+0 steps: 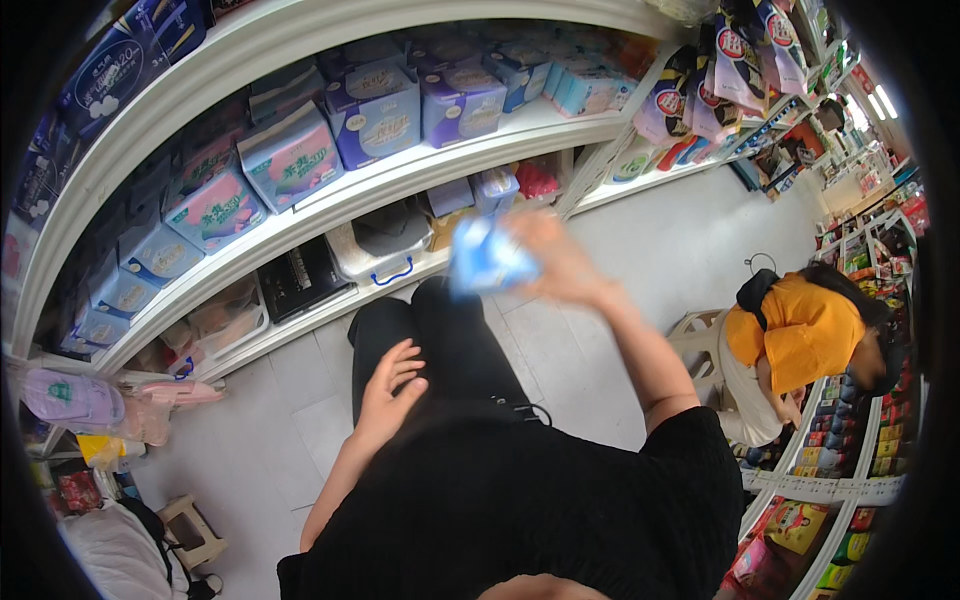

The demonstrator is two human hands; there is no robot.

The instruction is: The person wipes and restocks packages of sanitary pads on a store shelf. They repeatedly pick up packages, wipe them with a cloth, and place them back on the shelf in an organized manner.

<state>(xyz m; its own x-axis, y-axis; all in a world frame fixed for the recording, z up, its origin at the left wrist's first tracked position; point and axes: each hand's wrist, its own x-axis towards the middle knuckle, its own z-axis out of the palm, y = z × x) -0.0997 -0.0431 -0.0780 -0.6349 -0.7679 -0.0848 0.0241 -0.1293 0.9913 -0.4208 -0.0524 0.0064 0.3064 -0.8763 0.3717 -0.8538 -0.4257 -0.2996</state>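
My right hand (552,258) is closed round a blue-and-white packet (488,258), raised in front of the lower shelf. Motion smears both, so the packet's exact kind cannot be made out. Over my black-clad lap, my left hand (388,392) hangs empty with its fingers apart. Beyond the hands, a white shelf carries rows of sanitary pad packs: a pink pack (292,160), a purple-and-blue pack (372,118), a purple pack (462,103) and several light blue ones (160,250).
Under that shelf sit a clear bin with a blue handle (385,245), a black box (303,278) and small purple boxes (495,190). A person in an orange top (795,330) bends at the right shelves, beside a stool (700,350). Another stool (192,532) stands at lower left.
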